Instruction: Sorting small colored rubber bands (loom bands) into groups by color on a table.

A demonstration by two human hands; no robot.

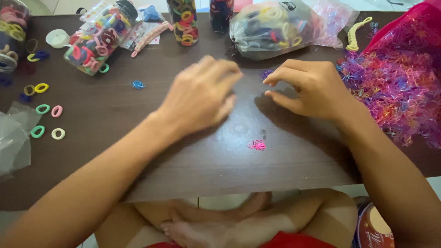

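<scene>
My left hand (200, 94) hovers blurred over the middle of the dark wooden table (115, 138), fingers loosely extended, nothing visible in it. My right hand (310, 87) rests to its right, thumb and forefinger pinched near a small purple clump of tiny elastic bands (267, 73). A little pink clump of bands (257, 145) lies on the table below both hands. A small blue clump (137, 84) lies to the left. A big heap of thin pink, purple and orange elastic bands (395, 78) spills from a pink bag at the right, just beside my right wrist.
A tipped jar of colourful hair ties (98, 39) lies at back left, with loose ring ties (43, 109) and clear plastic (14, 138) at the left edge. Two upright jars (183, 20) and a clear bag of ties (273, 27) stand along the back.
</scene>
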